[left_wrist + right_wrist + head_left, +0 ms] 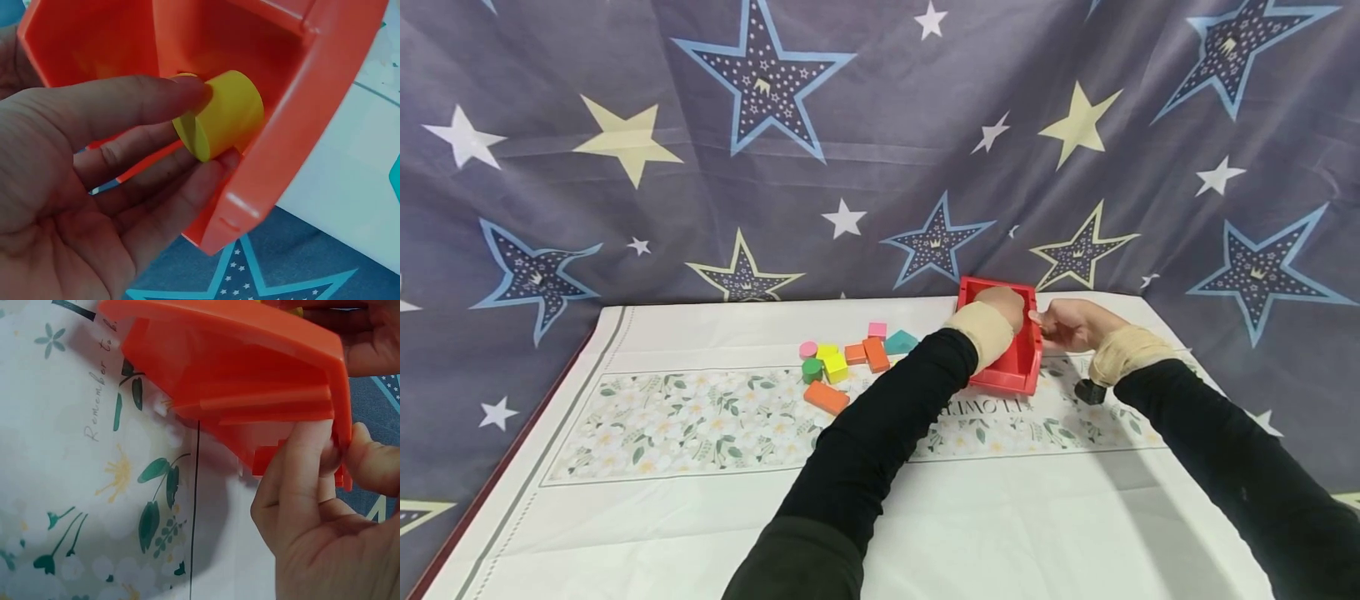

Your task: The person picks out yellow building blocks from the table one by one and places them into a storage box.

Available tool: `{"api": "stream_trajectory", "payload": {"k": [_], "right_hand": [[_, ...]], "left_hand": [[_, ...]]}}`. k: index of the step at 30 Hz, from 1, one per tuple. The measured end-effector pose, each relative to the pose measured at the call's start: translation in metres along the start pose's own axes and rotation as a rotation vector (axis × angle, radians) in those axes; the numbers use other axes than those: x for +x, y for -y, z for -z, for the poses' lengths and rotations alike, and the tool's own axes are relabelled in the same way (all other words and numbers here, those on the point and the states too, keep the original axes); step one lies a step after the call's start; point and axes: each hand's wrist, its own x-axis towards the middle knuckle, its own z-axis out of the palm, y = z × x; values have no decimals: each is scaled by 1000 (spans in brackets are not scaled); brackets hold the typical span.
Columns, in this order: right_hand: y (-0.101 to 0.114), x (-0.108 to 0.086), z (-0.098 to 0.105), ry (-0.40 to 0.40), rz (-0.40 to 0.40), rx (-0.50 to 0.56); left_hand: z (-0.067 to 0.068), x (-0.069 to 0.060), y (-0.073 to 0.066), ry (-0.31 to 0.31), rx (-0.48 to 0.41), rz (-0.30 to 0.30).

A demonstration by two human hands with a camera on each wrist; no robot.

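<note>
A red bin (1011, 373) stands at the back right, tilted in both wrist views. The left hand (1002, 305) reaches into it; in the left wrist view that hand (94, 156) pinches a yellow cylinder (230, 112) between thumb and fingers, inside the bin (312, 125). At the bin's right side the right hand (1071, 323) grips the wall. The right wrist view shows this hand (325, 519) with fingers under the rim and the thumb on the outer side of the bin (250, 369).
Left of the bin lie several loose blocks: orange (826, 397), green (812, 370), yellow (835, 367), pink (877, 329) and a teal one (900, 342). A white tablecloth (1000, 517) with a floral band covers the table, and a star-patterned curtain (865, 150) hangs behind.
</note>
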Motion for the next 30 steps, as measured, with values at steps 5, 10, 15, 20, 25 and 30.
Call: {"api": "stream_trajectory", "payload": {"k": [5, 10, 15, 20, 25, 30], "right_hand": [[1, 1, 1, 9, 2, 24], [0, 1, 1, 7, 3, 25], [-1, 3, 2, 3, 2, 25], [-1, 3, 3, 7, 0, 27], [0, 2, 3, -3, -12, 19], [-2, 3, 2, -4, -10, 26]], "left_hand": [[4, -12, 0, 23, 10, 43], [-3, -6, 2, 49, 12, 27], [-12, 7, 2, 50, 39, 14], [-17, 13, 1, 35, 40, 11], [-17, 12, 1, 33, 41, 18], [-16, 8, 1, 38, 41, 30]]}}
